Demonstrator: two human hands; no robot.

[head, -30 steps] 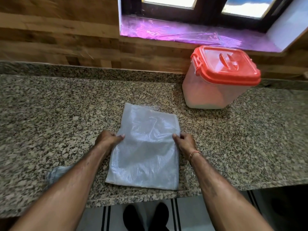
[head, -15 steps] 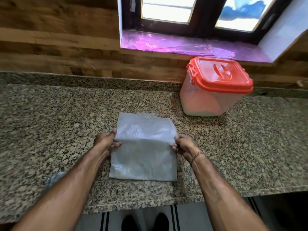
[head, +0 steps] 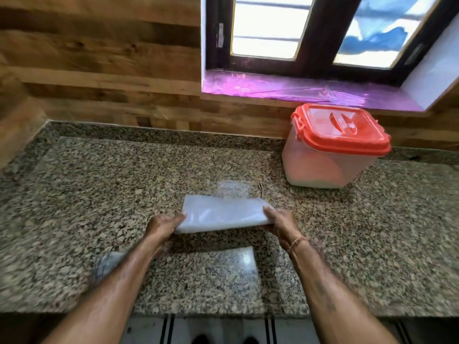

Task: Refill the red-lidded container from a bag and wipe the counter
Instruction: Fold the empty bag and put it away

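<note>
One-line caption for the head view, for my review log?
Left hand and right hand grip a folded bag above the granite counter; the red-lidded container stands closed behind.

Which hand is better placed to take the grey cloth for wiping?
Left hand, probably: the grey cloth lies beside its forearm, across the folded bag from the right hand. Both grip the bag now.

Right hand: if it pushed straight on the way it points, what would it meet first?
The right hand grips the bag, so that comes first; past it, probably only counter, then the wall. The container sits off to its right.
</note>
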